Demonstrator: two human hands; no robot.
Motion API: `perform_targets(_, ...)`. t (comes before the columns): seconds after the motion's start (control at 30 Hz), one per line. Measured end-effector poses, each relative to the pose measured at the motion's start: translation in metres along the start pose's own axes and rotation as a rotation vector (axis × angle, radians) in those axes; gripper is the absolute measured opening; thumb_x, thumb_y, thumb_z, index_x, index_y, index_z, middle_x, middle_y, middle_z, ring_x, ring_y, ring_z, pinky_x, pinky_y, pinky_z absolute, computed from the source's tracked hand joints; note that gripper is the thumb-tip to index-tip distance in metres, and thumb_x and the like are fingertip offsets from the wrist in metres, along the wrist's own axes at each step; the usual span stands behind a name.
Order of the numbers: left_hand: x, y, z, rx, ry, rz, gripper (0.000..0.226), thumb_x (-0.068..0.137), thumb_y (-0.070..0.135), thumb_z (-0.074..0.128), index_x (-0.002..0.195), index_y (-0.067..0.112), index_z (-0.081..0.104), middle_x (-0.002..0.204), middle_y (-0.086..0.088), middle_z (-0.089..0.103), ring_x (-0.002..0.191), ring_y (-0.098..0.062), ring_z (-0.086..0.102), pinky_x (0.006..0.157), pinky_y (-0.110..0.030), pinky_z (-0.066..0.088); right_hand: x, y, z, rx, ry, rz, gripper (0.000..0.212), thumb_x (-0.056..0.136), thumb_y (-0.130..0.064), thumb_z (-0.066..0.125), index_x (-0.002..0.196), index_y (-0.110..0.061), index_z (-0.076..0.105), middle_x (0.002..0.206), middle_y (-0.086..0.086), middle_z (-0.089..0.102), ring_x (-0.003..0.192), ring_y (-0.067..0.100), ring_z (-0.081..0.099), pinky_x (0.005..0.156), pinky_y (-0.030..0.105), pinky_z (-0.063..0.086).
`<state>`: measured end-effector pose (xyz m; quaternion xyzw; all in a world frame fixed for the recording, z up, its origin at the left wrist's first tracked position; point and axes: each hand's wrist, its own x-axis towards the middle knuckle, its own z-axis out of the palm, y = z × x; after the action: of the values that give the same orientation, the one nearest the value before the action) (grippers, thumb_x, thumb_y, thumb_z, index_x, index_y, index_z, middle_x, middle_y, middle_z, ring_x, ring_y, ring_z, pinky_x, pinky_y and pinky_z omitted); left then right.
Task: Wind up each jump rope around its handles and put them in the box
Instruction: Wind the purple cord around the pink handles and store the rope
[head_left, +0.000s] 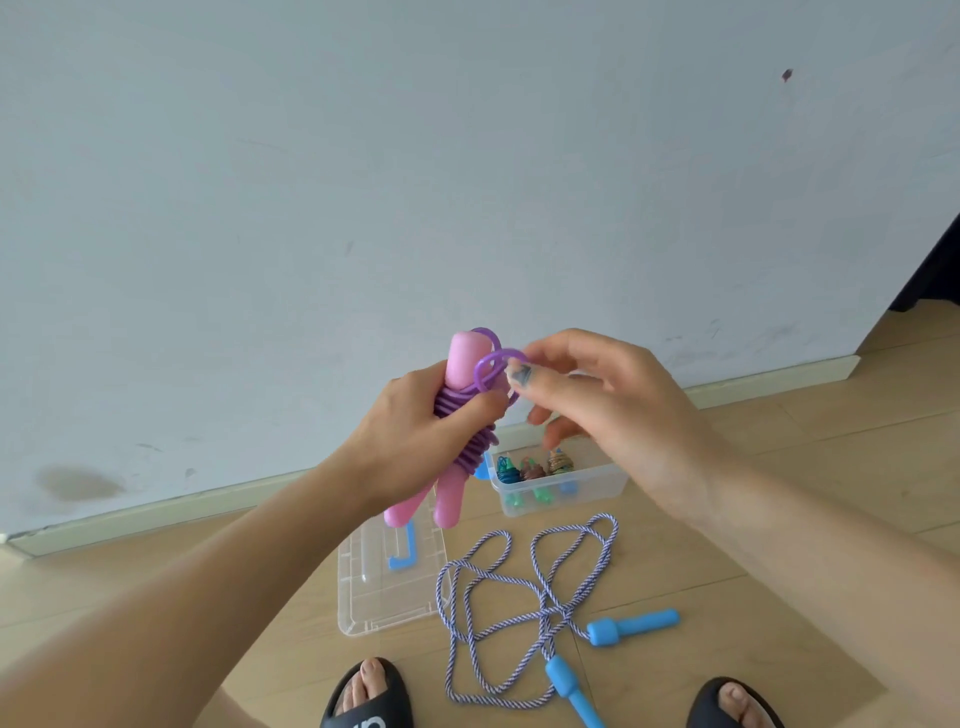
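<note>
Left hand (410, 431) grips the pink handles (447, 447), purple rope (467, 441) coiled round them, above the box (558, 480). Right hand (613, 415) fingers (524, 379) pinch the rope's loose loop. Striped rope (524, 597) with blue handles (631, 626) lies on the floor near the box; lid (389, 577) beside it.

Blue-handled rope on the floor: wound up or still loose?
Loose: the blue-handled rope sprawls in open loops on the floor, both handles apart and bare of windings.
</note>
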<state>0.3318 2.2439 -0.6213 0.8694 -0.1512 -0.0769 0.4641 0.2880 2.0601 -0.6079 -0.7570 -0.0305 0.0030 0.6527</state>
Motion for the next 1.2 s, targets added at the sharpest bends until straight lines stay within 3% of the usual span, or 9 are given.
perform_targets(0.1, 0.001, 0.002, -0.001, -0.082, -0.045, -0.042, 0.036, 0.087, 0.049, 0.060, 0.089, 0.015, 0.068, 0.072, -0.001, 0.073, 0.062, -0.017, 0.070, 0.066, -0.037, 0.059, -0.006, 0.009, 0.012, -0.089, 0.089, -0.082, 0.021, 0.086, -0.038, 0.074, 0.105, -0.032, 0.069, 0.105, 0.002, 0.061, 0.085, 0.012, 0.068, 0.072, 0.026, 0.055)
perform_targets(0.2, 0.005, 0.004, 0.003, -0.069, -0.065, -0.048, 0.030, 0.084, 0.049, 0.058, 0.091, 0.022, 0.069, 0.075, -0.002, 0.073, 0.073, -0.022, 0.072, 0.077, -0.046, 0.059, -0.012, 0.019, 0.036, -0.136, 0.216, -0.214, 0.025, 0.085, -0.031, 0.075, 0.108, -0.030, 0.067, 0.105, -0.003, 0.058, 0.089, 0.010, 0.065, 0.073, 0.023, 0.054)
perform_targets(0.37, 0.006, 0.002, 0.009, 0.002, -0.085, 0.008, 0.010, 0.083, 0.033, 0.062, 0.092, 0.028, 0.063, 0.069, 0.009, 0.070, 0.071, -0.017, 0.071, 0.077, -0.045, 0.059, -0.003, 0.026, 0.050, -0.362, 0.424, -0.358, 0.021, 0.091, -0.028, 0.068, 0.111, -0.021, 0.068, 0.091, -0.009, 0.052, 0.082, 0.000, 0.055, 0.069, 0.007, 0.039)
perform_targets(0.43, 0.005, 0.002, 0.007, -0.023, -0.083, 0.016, 0.008, 0.084, 0.030, 0.063, 0.092, 0.028, 0.062, 0.074, 0.007, 0.071, 0.073, -0.016, 0.071, 0.076, -0.043, 0.060, 0.004, 0.026, 0.048, -0.451, 0.453, -0.414, 0.009, 0.095, -0.024, 0.063, 0.101, -0.019, 0.068, 0.080, -0.009, 0.049, 0.072, 0.001, 0.050, 0.064, 0.008, 0.036)
perform_targets(0.5, 0.002, 0.003, 0.005, -0.134, -0.118, -0.014, 0.009, 0.089, 0.026, 0.064, 0.097, 0.024, 0.063, 0.082, 0.002, 0.072, 0.075, -0.018, 0.071, 0.072, -0.042, 0.060, 0.011, 0.025, 0.043, -0.450, 0.464, -0.427, 0.020, 0.099, -0.026, 0.060, 0.082, -0.014, 0.063, 0.067, -0.007, 0.048, 0.061, 0.008, 0.045, 0.057, 0.013, 0.033)
perform_targets(0.63, 0.001, 0.003, 0.001, -0.629, -0.159, -0.240, 0.027, 0.096, 0.026, 0.058, 0.119, 0.011, 0.059, 0.106, -0.025, 0.066, 0.077, -0.025, 0.066, 0.061, -0.037, 0.055, 0.013, 0.015, 0.026, -0.104, 0.359, -0.275, 0.031, 0.101, -0.027, 0.056, 0.080, -0.005, 0.061, 0.046, -0.012, 0.049, 0.040, 0.010, 0.036, 0.046, 0.021, 0.034)
perform_targets(0.73, 0.004, 0.001, -0.003, -0.704, -0.137, -0.283, 0.036, 0.100, 0.035, 0.048, 0.120, 0.007, 0.057, 0.104, -0.031, 0.066, 0.075, -0.027, 0.067, 0.059, -0.036, 0.055, 0.011, 0.014, 0.023, -0.368, 0.249, -0.411, 0.028, 0.101, -0.026, 0.057, 0.078, -0.010, 0.061, 0.045, -0.011, 0.045, 0.042, 0.012, 0.037, 0.046, 0.023, 0.034)
perform_targets(0.9, 0.001, 0.002, 0.001, -0.658, -0.178, -0.286, 0.058, 0.100, 0.049, 0.036, 0.110, -0.001, 0.063, 0.082, -0.017, 0.070, 0.069, -0.025, 0.065, 0.062, -0.034, 0.055, 0.014, 0.016, 0.018, -0.728, 0.107, -0.470, 0.024, 0.103, -0.027, 0.051, 0.088, -0.012, 0.063, 0.057, -0.011, 0.040, 0.055, 0.013, 0.041, 0.052, 0.023, 0.030)
perform_targets(1.2, 0.006, -0.001, 0.003, -0.624, -0.223, -0.247, 0.052, 0.100, 0.046, 0.037, 0.108, 0.002, 0.063, 0.082, -0.017, 0.069, 0.073, -0.028, 0.066, 0.063, -0.039, 0.057, 0.014, 0.005, 0.016, -1.041, -0.003, -0.383, 0.018, 0.101, -0.016, 0.046, 0.114, -0.015, 0.059, 0.066, -0.005, 0.034, 0.061, 0.024, 0.046, 0.056, 0.032, 0.030)
